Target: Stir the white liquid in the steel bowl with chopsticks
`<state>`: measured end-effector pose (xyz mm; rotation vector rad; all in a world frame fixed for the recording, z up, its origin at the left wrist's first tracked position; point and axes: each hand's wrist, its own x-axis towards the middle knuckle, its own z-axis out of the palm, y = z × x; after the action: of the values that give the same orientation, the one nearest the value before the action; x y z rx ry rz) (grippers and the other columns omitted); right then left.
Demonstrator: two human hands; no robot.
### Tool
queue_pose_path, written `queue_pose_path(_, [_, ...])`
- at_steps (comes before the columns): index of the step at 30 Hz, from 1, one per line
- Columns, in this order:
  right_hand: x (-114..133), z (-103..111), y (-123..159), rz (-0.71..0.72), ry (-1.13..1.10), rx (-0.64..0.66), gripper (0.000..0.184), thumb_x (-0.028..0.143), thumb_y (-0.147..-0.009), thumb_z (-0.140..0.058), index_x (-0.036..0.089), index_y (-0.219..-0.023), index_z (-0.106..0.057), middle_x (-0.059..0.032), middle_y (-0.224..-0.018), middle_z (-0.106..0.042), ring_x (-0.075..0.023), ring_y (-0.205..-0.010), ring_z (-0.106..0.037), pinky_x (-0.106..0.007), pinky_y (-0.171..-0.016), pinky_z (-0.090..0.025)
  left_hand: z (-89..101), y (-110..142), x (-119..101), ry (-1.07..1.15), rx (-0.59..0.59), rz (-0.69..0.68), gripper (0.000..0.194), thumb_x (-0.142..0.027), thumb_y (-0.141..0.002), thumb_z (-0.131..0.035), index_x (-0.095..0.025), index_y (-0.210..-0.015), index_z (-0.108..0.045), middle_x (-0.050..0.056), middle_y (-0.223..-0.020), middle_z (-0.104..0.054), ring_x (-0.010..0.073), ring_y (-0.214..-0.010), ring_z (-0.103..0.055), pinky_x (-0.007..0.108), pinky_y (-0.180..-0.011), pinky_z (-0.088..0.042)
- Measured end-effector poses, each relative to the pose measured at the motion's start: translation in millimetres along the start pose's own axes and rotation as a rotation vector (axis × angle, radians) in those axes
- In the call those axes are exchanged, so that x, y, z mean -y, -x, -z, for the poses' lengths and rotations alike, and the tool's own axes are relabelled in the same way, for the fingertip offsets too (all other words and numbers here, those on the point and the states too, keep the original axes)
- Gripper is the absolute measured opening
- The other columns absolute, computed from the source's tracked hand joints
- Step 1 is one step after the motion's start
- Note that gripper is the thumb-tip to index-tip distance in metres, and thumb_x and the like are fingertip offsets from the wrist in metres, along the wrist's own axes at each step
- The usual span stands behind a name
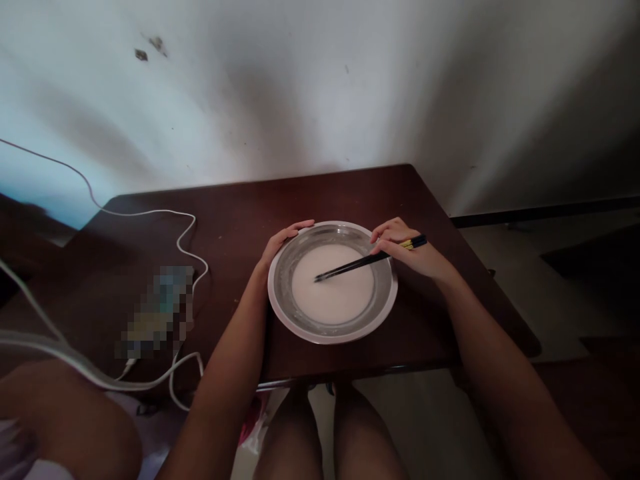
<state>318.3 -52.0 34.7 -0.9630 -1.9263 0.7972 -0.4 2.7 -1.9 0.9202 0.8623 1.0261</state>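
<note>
A wide, shallow metal bowl (283, 308) sits on the table, holding a smooth, milky white liquid (333, 300). My left hand (281, 244) is curled around the bowl's far left rim, fingers along its outer edge. In my right hand (403, 248) is a pair of dark chopsticks (350, 266) with yellow bands near the top. They slant down to the left over the right rim, and their pale-coated tips touch or dip into the liquid near the middle. Whitish smears coat the bowl's inner wall.
The bowl stands near the front edge of a dark brown table (240, 200) set against a white wall (320, 100). To the left lies a pixelated phone-like object (160, 310) with a white cable (145, 213). Another person's bent limb (70, 420) shows at lower left.
</note>
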Motion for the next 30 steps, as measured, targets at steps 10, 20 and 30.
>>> queue_pose_path(10, [0.9, 14.9, 2.5, 0.013, -0.083, -0.068, 0.041, 0.032, -0.101, -0.058, 0.028, -0.065, -0.078, -0.0045, -0.089, -0.076, -0.0258, -0.099, -0.065, -0.046, -0.099, -0.047, 0.0, 0.9, 0.0, -0.006, -0.005, 0.000, 0.033, -0.028, -0.076, -0.074, -0.019, -0.106, -0.085, 0.007, -0.113, -0.082, 0.0302, -0.117, -0.070, 0.037, -0.108, -0.051])
queue_pose_path(20, [-3.2, 6.4, -0.9, 0.001, 0.079, -0.185, 0.030, 0.031, -0.096, -0.063, 0.028, -0.071, -0.079, -0.0048, -0.091, -0.077, -0.0274, -0.099, -0.064, -0.048, -0.097, -0.046, -0.6, -0.4, -0.2, -0.018, -0.005, -0.004, 0.032, -0.028, -0.076, -0.073, -0.019, -0.105, -0.084, 0.008, -0.111, -0.082, 0.0322, -0.122, -0.069, 0.038, -0.111, -0.049])
queue_pose_path(30, [5.1, 5.1, 2.0, -0.009, -0.055, 0.079, 0.028, 0.036, -0.097, -0.065, 0.029, -0.075, -0.081, -0.0048, -0.095, -0.077, -0.0273, -0.107, -0.064, -0.046, -0.101, -0.048, -1.3, -0.6, -0.9, -0.002, -0.011, 0.019, 0.030, -0.029, -0.075, -0.074, -0.022, -0.102, -0.086, 0.006, -0.110, -0.084, 0.0321, -0.118, -0.072, 0.039, -0.110, -0.052])
